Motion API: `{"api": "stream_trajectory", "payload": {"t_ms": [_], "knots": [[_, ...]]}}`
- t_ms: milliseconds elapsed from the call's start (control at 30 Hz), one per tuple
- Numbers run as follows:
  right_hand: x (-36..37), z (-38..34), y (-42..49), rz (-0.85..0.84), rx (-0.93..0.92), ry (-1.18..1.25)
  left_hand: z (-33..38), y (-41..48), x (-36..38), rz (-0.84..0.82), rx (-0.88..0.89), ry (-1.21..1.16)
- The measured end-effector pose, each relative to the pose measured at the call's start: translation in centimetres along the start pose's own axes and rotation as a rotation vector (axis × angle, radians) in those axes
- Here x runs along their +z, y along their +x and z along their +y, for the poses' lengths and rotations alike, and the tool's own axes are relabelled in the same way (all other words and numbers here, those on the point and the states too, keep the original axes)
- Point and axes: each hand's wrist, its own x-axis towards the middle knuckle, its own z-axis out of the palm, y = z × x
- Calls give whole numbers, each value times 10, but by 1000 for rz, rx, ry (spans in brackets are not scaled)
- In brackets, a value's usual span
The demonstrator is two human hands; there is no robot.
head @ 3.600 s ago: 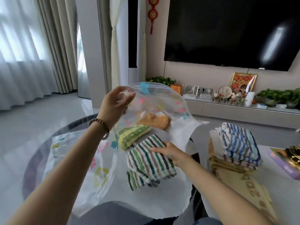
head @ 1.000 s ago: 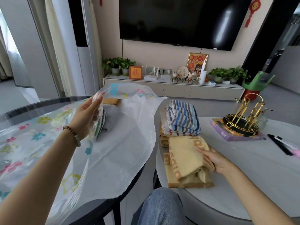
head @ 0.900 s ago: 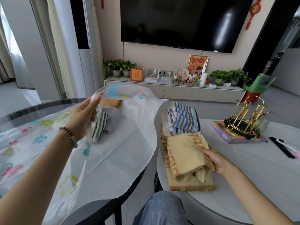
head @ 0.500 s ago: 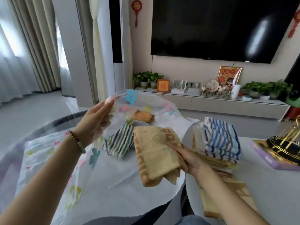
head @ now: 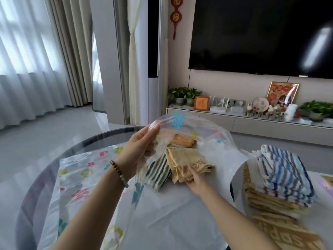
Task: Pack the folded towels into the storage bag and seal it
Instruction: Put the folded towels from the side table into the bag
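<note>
Tan terry is in hand: the tan towel is gripped at its near end by the fingers of the right hand, at the mouth of the storage bag on the glass bench; the upper flap is held up, pinched by the left hand; loading is judged under way; a push toward 12 o'clock is called for next, beside the green-striped towel; the tan towel's long axis runs roughly 5 to 11 o'clock, far end pointing into the bag.

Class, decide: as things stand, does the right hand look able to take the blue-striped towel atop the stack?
Probably not yet: the right hand grips the tan towel at the open storage bag. Nothing covers the blue-striped towel otherwise.
</note>
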Motion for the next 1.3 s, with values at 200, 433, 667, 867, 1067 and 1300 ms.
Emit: {"api": "stream_trajectory", "payload": {"t_ms": [200, 433, 667, 867, 1067, 1300], "knots": [[-31, -25, -39, -109, 70, -377, -14, -1, 12, -4, -15, 56], [-114, -107, -147, -404, 118, -647, -40, 7, 30, 16, -48, 36], [-233, -118, -181, 155, 1, -798, -65, 16, 55, -19, -79, 22], [-286, -100, -178, 440, 24, -731, -79, 14, 65, -47, -113, 53], [-295, -86, -170, 673, 41, -795, -79, 9, 70, -32, -142, 62], [-300, -72, -169, 628, 32, -780, -79, 3, 67, -13, -171, 46]]}}
